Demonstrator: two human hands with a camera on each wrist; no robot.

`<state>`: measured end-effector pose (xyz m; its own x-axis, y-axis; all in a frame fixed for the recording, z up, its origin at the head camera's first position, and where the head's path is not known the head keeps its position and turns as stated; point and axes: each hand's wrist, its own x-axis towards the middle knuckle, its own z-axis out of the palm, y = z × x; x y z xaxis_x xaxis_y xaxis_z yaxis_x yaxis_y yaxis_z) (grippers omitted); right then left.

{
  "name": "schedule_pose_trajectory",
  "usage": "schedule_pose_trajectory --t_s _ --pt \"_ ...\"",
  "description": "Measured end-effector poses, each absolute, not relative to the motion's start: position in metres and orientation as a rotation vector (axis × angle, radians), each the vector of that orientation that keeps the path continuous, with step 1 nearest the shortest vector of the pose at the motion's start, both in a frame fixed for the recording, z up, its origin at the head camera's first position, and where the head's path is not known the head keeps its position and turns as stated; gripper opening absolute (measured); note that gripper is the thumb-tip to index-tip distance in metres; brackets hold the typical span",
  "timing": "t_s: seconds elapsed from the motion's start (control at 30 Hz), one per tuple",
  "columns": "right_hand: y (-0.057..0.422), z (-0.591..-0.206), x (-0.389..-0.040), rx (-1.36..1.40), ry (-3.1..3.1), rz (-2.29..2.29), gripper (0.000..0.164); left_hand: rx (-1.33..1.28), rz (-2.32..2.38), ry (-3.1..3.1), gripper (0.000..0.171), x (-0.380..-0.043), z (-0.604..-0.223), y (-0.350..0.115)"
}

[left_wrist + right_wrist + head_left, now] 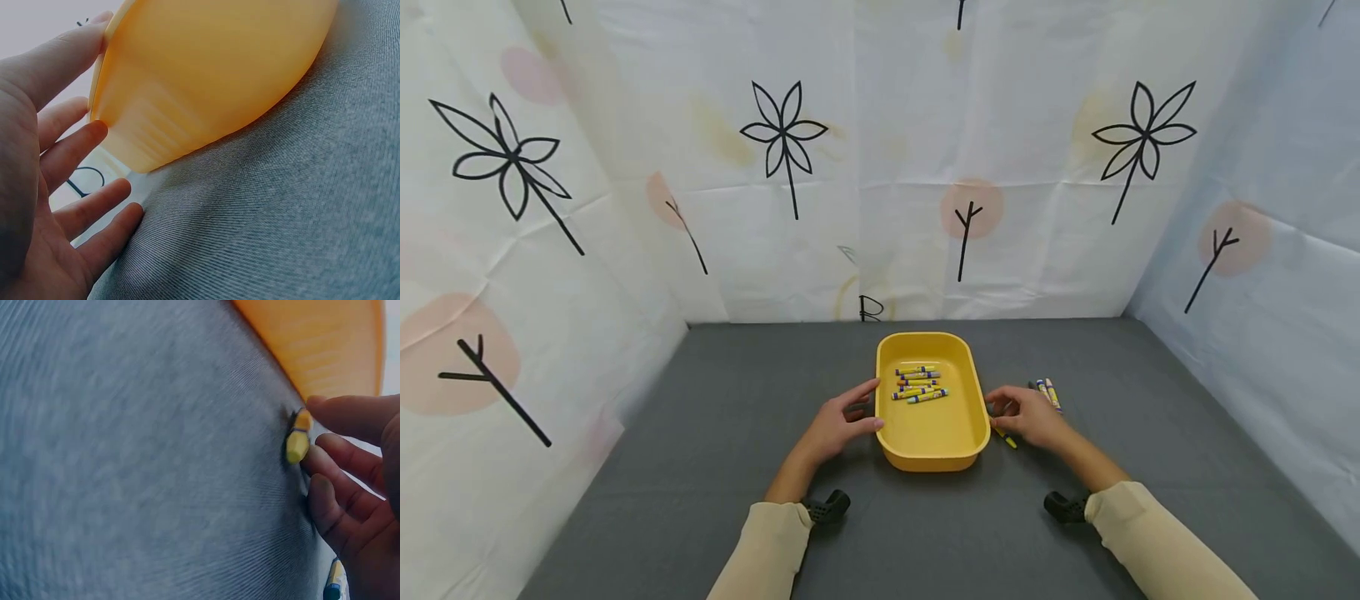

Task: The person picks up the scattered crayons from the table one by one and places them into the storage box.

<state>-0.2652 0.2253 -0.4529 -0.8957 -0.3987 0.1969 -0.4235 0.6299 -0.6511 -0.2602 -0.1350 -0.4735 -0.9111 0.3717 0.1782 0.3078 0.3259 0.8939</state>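
1. Your right hand (1030, 417) is the nearer to the yellow crayon (299, 440); its fingers curve in with the thumb beside the crayon, but you cannot tell whether they pinch it.
2. The crayon lies on the table (760, 400), on the tray side of that hand, its long axis slanting so the yellow tip points back toward you and slightly right.
3. Just beside it, the tray (934, 463) stands in the way: its right wall rises between the crayon and the tray's floor.
4. Your left hand (838, 429), fingers spread, touches the tray's left rim.
5. Inside the tray, a group of crayons (928, 397) lies roughly crosswise, toward the far half.
6. Past your right hand, 3 more crayons (1054, 396) lie partly hidden.
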Motion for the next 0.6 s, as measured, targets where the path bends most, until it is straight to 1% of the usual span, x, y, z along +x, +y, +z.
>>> schedule_pose_trajectory --t_s 0.07,0.27,0.33,0.47,0.6 --pt "0.225 -0.453 -0.265 0.706 -2.824 1.109 0.025 0.643 1.672 2.5 0.066 -0.26 -0.473 -0.135" --pt "0.225 -0.446 -0.266 0.774 -2.921 1.115 0.029 0.648 1.634 2.464 0.066 -0.246 -0.447 -0.133" --pt "0.226 -0.441 -0.265 0.825 -2.957 1.102 0.031 0.652 1.637 2.465 0.067 -0.248 -0.451 -0.133" --pt "0.233 -0.433 -0.263 0.931 -2.992 1.096 0.032 0.641 1.658 2.476 0.067 -0.261 -0.471 -0.134" --pt "0.24 -0.43 -0.262 0.968 -2.995 1.156 0.031 0.634 1.679 2.492 0.066 -0.26 -0.473 -0.135"
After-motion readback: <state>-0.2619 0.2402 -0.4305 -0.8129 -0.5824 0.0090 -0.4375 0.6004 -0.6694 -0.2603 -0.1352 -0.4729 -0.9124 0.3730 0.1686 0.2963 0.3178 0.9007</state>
